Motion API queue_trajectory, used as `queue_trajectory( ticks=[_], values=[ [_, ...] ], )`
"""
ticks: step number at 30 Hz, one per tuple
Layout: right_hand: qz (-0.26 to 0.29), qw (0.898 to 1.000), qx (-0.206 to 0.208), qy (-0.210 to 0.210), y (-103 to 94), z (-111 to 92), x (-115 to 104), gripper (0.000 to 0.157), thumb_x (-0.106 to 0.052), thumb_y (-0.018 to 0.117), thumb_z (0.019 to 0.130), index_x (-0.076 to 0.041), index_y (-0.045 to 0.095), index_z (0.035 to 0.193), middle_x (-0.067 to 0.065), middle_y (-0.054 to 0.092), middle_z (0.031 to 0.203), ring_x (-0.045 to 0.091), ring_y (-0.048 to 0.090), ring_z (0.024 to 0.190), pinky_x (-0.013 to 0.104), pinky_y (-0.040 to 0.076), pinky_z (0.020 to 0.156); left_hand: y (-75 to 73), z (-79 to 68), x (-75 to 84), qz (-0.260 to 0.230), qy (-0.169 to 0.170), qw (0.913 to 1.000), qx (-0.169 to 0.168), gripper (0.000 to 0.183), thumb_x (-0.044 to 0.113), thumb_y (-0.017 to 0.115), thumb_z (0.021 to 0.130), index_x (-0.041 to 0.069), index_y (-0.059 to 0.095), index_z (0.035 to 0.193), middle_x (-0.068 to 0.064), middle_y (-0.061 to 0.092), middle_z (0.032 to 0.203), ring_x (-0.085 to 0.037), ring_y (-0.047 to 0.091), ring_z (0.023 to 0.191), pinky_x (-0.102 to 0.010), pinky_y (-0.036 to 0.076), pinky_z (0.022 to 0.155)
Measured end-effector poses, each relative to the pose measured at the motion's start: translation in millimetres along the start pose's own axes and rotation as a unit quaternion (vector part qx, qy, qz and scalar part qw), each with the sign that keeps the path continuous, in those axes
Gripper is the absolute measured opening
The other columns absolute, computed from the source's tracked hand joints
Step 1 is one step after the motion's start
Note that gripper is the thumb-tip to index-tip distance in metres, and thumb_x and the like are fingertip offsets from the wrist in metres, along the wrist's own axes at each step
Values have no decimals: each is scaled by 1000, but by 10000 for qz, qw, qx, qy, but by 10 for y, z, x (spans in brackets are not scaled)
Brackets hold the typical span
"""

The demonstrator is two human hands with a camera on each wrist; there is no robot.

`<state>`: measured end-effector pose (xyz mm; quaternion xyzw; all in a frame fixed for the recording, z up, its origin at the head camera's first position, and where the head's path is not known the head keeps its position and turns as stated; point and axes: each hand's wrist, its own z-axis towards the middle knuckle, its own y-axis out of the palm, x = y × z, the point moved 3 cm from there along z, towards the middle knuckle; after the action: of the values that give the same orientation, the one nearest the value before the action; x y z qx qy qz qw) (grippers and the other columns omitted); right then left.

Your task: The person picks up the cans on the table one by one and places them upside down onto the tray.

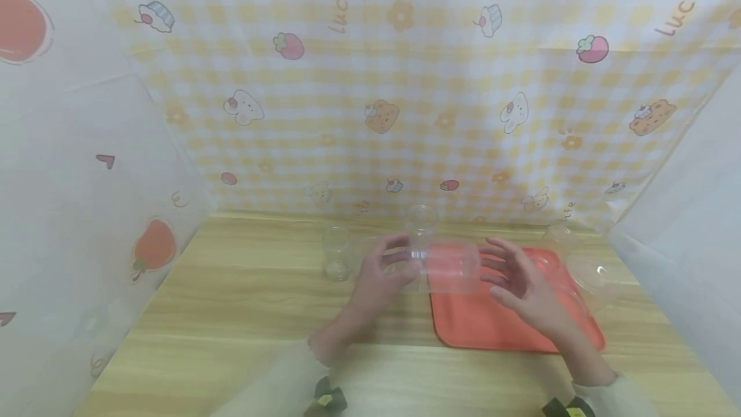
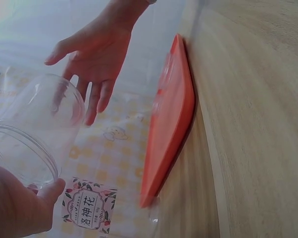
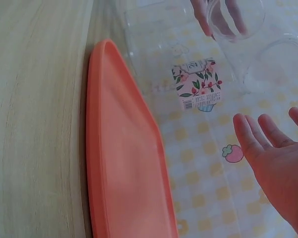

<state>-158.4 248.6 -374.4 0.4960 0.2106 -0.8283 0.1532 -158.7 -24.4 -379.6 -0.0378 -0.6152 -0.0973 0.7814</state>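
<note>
Jar [image 1: 448,269], sideways, seems above the red tray [image 1: 492,327]; my left hand [image 1: 379,275] grips its rim end. My right hand [image 1: 529,291], fingers spread, hovers near its base. I judge it mid-carry; next wants steady support.

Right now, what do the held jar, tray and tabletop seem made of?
Jar: clear, glossy; probably plastic, possibly glass: see-through wall, highlights on the ridged rim.
Tray: smooth, fairly matte, probably plastic: uniform orange-red, rounded corners.
Tabletop: wood or wood-look laminate: pale streaky grain; sheen unclear.
</note>
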Motion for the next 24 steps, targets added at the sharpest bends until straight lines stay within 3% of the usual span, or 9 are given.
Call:
queue_trajectory(
  ticks=[7, 16, 21, 24],
  values=[
    [-104, 9999, 1, 17, 36, 7, 4, 80, 22, 58, 89, 2, 22, 157, 13, 41, 150, 20, 46, 135, 32, 47, 104, 57, -6, 18, 0, -63, 10000, -5, 60, 26, 75, 89, 6, 53, 141, -10, 54, 138, -31, 55, 123, -40, 58, 88],
    [-134, 9998, -93, 104, 67, 27, 25, 87, 22, 64, 86, 0, 21, 158, 33, 35, 150, 24, 49, 134, 32, 46, 106, 105, -12, -3, 94, -78, 9999, 30, 58, 26, 75, 89, 13, 54, 140, -4, 55, 136, -25, 56, 121, -39, 57, 89],
    [105, 9996, -195, 146, 89, 46, 35, 89, 24, 63, 85, -1, 19, 159, 19, 41, 151, 29, 48, 135, 34, 50, 102, 155, -3, -5, 69, 26, 10000, 6, 58, 26, 74, 88, 12, 53, 140, -5, 54, 135, -26, 57, 121, -38, 56, 90],
    [348, 9989, -323, -10, 111, 67, 42, 89, 26, 61, 85, 2, 17, 158, 17, 41, 151, 35, 49, 133, 45, 51, 99, 185, -1, 2, 40, 89, 9999, -41, 59, 27, 73, 88, 9, 52, 141, -6, 54, 136, -27, 57, 121, -37, 56, 92]
  ],
)
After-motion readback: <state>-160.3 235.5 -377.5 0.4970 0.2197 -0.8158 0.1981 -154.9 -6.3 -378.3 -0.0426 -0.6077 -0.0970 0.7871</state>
